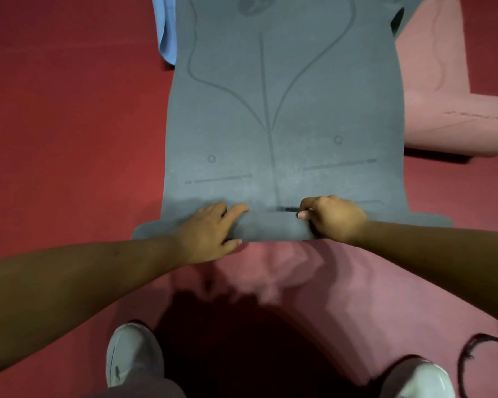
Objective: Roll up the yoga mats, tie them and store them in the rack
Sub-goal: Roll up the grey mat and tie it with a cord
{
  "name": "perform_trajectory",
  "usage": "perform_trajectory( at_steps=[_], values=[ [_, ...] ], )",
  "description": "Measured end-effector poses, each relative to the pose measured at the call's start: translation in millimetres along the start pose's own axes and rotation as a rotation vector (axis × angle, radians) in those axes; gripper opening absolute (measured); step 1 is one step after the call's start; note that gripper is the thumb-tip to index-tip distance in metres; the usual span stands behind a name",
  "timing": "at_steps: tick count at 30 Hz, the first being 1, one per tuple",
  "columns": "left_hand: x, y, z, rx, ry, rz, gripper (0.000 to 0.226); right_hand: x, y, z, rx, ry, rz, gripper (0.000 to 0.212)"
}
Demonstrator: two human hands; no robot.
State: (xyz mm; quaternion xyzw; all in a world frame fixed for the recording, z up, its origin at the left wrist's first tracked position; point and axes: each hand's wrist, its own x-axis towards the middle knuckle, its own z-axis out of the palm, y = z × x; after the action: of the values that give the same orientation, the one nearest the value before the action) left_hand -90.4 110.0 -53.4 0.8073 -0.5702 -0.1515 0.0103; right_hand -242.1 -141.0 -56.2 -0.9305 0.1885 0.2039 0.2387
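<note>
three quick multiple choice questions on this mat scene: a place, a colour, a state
1. Where does the light blue mat lie relative to the grey mat?
A) to its right
B) at its far left edge
C) beside its near roll
2. What colour is the mat under the left hand and right hand?
A) grey
B) pink
C) blue
3. How is the grey mat?
A) fully rolled
B) wholly flat
C) rolled only at its near end
Answers: 1 B, blue peeks out there; 2 A, both hands touch grey; 3 C, the rest lies flat.
</note>
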Motion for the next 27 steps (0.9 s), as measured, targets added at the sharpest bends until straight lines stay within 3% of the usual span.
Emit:
perform_trajectory(
  at_steps=[3,6,10,13,16,21,25,27],
  values=[
    [-3.5,-15.3,-4.3,0.221,-0.035,0.063,0.085,1.2,-4.4,-6.9,0.235,-0.054,-0.041,0.01],
    [-3.0,-24.7,-2.8,0.254,-0.103,0.102,0.078,3.2,-7.4,-12.1,0.283,-0.034,-0.118,0.01],
    [-0.7,-16.4,-0.2,0.101,-0.244,-0.041,0.058,-3.2,4.4,-14.9,-0.087,-0.004,-0.323,0.055],
    [1.6,-15.3,-5.8,-0.069,-0.245,-0.101,0.049,-13.7,30.1,-3.7,-0.354,0.173,-0.422,0.077],
    [4.8,-14.9,-17.7,-0.173,-0.304,-0.127,0.04,-21.7,42.3,7.2,-0.384,0.297,-0.319,0.067],
    [-0.1,-18.6,-25.1,-0.286,-0.276,-0.183,0.039,-34.0,31.5,2.5,-0.209,0.106,-0.283,0.042],
    [-19.6,-29.8,-23.7,-0.008,-0.043,-0.153,0.05,-35.9,14.4,-12.6,-0.22,-0.012,-0.344,0.039],
    [-30.2,-36.6,-25.1,0.074,-0.015,-0.135,0.065,-32.0,7.2,-21.0,-0.233,-0.053,-0.337,0.037]
  ],
)
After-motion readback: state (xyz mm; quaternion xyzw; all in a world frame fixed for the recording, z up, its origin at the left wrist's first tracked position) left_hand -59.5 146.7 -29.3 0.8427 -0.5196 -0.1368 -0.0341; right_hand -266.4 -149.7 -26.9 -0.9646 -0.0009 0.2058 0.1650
